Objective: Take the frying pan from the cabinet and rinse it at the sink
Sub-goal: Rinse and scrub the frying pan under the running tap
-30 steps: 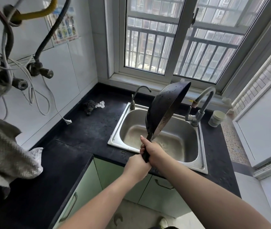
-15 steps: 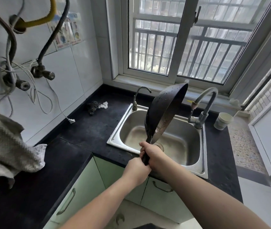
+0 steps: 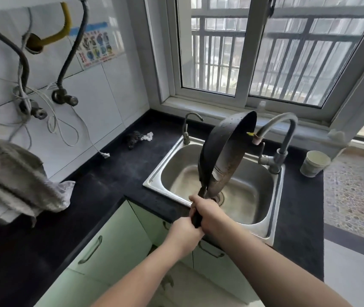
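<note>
Both hands are on the frying pan (image 3: 223, 151), and it stands almost on edge above the sink (image 3: 271, 196), handle down, rim pointing up toward the window (image 3: 265, 52). The right hand (image 3: 207, 212) is wrapped round the upper part of the black handle, fingers curled tight; the left hand (image 3: 182, 235) grips just below it, at the handle's end, the two hands touching. The pan's dark outer side shows beads of water, and a brown, worn underside faces right. Its top edge sits just beside the spout of the tall grey faucet (image 3: 280, 138) at the sink's back right corner. A smaller faucet (image 3: 187, 127) rises at the sink's back left corner.

The steel sink is set into the black counter (image 3: 114, 171), near its front edge, with pale green cabinet doors (image 3: 110, 244) below. At the counter's right end, beside the tall faucet, stands a paper cup (image 3: 315, 162). Toward the back of the counter, left of the sink, lies a dark scrubber with a white scrap (image 3: 137, 137). A grey cloth (image 3: 17, 178) lies heaped at the far left. Hoses and valves (image 3: 63, 96) hang on the tiled wall.
</note>
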Tool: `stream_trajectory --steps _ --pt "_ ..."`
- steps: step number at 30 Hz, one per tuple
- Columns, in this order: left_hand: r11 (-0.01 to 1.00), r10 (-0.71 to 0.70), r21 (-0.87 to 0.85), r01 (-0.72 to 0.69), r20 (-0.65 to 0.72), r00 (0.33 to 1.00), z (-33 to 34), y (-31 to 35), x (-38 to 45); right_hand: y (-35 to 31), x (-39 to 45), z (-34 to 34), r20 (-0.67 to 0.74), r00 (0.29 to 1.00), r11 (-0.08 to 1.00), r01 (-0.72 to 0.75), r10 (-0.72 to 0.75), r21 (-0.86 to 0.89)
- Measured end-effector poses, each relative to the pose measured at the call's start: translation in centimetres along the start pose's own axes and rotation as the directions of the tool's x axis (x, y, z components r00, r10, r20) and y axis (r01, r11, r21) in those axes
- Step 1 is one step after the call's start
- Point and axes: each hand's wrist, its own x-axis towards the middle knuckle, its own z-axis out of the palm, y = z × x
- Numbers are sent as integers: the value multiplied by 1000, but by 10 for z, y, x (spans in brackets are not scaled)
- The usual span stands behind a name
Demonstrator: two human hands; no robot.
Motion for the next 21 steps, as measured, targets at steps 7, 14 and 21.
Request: stream_trajectory --steps 7,14,21 --pt "998 -47 -31 45 -58 997 9 3 -12 -1 -11 -6 58 998 1000 -13 12 18" --pt "980 -108 -175 91 -88 990 14 5 -26 4 -18 -3 90 996 998 28 -22 -57" --pt "952 -182 -274 135 -155 971 14 -2 -43 15 -31 12 149 987 978 92 -65 -188"
